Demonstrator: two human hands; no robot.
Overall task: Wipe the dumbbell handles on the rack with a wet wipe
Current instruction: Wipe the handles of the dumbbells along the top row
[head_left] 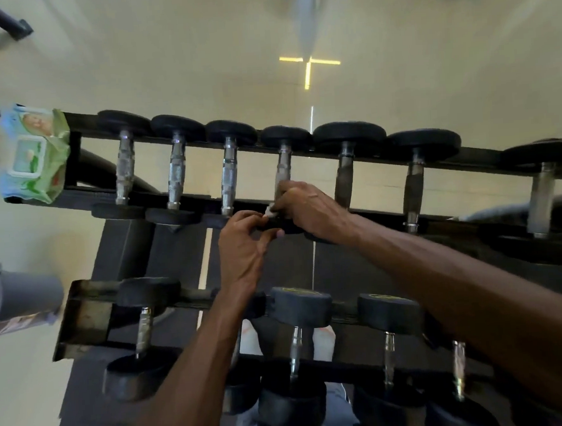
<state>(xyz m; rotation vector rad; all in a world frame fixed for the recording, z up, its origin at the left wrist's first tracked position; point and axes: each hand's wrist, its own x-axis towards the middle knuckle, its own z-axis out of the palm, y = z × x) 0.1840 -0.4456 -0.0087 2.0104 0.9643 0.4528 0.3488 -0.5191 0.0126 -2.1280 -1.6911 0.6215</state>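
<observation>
wipe (269, 212) shows only as a small white scrap between our hands, most of it hidden in our right hand (305, 208), whose fingers are clenched around it low on the fourth dumbbell handle (283, 166). our left hand (242, 245) pinches the wipe's near edge. the handle's long axis runs away from us across the top rack rails (486, 154).
</observation>
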